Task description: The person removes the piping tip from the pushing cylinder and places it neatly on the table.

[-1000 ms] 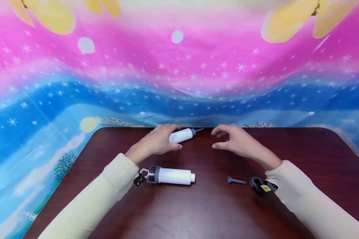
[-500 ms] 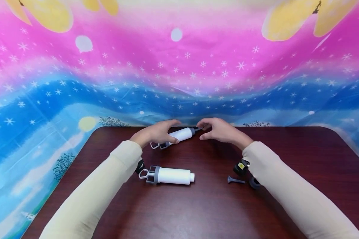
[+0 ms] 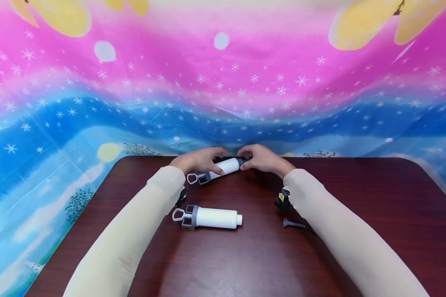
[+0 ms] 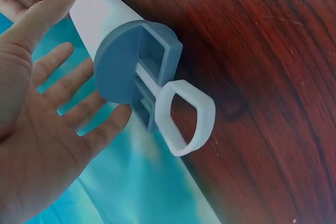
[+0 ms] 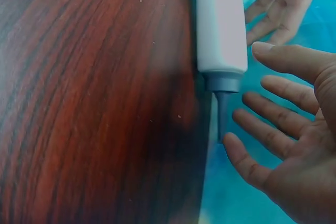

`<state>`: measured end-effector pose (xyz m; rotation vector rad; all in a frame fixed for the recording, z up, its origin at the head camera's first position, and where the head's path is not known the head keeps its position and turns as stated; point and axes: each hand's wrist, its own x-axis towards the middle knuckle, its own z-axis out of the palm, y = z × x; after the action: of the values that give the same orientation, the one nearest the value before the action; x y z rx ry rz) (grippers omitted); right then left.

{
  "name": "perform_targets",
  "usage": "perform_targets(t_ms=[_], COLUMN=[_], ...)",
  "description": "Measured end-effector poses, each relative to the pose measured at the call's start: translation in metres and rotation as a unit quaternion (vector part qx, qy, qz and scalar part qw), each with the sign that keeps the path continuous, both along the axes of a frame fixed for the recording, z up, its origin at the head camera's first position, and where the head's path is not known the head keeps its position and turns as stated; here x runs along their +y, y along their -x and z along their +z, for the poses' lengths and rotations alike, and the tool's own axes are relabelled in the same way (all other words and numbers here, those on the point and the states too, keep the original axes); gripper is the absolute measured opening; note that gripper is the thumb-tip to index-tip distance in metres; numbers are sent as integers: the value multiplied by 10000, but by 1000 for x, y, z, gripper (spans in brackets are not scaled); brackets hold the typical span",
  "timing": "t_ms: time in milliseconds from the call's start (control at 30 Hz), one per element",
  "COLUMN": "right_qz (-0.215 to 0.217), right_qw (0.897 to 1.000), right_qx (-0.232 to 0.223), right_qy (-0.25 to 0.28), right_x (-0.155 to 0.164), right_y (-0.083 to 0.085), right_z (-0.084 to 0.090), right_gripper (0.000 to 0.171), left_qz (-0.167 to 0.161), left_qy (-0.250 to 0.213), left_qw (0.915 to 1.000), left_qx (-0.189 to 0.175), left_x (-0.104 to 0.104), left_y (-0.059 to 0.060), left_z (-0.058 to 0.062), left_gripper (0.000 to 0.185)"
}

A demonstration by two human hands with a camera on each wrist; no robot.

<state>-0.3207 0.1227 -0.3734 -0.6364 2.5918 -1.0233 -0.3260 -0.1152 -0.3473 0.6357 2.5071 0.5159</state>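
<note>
White plastic syringe-shaped dispenser with grey nozzle tip and grey finger flange (image 3: 218,169) lies on its side at the far edge of the dark red wood-grain table (image 3: 357,194), nozzle pointing right, white ring plunger handle (image 4: 185,116) sticking out left. Left hand (image 3: 197,160) cups the barrel near the flange end; fingers only loosely bent, thumb tip on the barrel, no firm grasp visible. Right hand (image 3: 262,156) sits at the nozzle end, fingers spread and relaxed, a fingertip (image 5: 234,147) right at the grey nozzle (image 5: 221,116).

Handling, as a guess: rigid hollow plastic, light, smooth and round so it will roll and may slip. Best taken around the barrel middle or at the flange; the thin nozzle and plunger rod look like the weak spots.

Second, similar white dispenser with grey flange (image 3: 208,217) lies nearer the person, apart from both hands. Small dark grey flared nozzle piece (image 3: 292,224) lies just beside the right sleeve.

The head view gives the layout and the colourful starry backdrop cloth (image 3: 223,82), but the hands hide the contact. The left wrist view shows the open palm and flange detail; the right wrist view shows the nozzle and the left thumb on the barrel.
</note>
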Motion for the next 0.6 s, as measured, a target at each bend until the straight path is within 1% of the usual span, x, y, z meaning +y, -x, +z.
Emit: perform_targets(t_ms=[200,300,433,600], right_qz=[-243,-315,-277,-167], right_qw=[9992,9987,9987,9988], right_qx=[-272,-287,-248,-93], right_qy=[-181,-263,-337,-445], right_x=[-7,-8,-9,-11], right_y=[7,9,12,13], right_z=[-8,-10,-12,-13], right_gripper=[56,56,55,51], left_qz=[48,16,-70,-147], left_qy=[104,76,56,107], left_qw=[9999,9999,9999,9998], left_qx=[-81,-80,-77,-129], left_x=[1,3,6,11], left_y=[5,8,9,11], left_z=[-6,-8,-9,-10], left_gripper=[78,78,76,73])
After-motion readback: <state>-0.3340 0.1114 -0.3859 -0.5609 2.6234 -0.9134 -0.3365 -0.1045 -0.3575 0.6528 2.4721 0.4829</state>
